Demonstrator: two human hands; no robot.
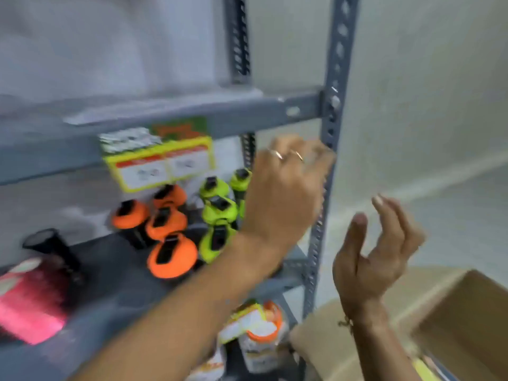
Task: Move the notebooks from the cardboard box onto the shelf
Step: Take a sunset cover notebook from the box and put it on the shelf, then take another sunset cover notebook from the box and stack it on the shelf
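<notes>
The brown cardboard box (428,323) is nearest, at five o'clock. No notebooks are visible to me; perhaps a yellow edge inside it, too blurred to tell. My right hand (376,257) is released and empty above it. My left hand (286,193), fingers spread, holds nothing, at the grey metal shelf (165,114). I judge the next move is reaching down into the box. Further, at nine o'clock, I count four orange-capped bottles (171,259) and four lime-green ones (217,240).
</notes>
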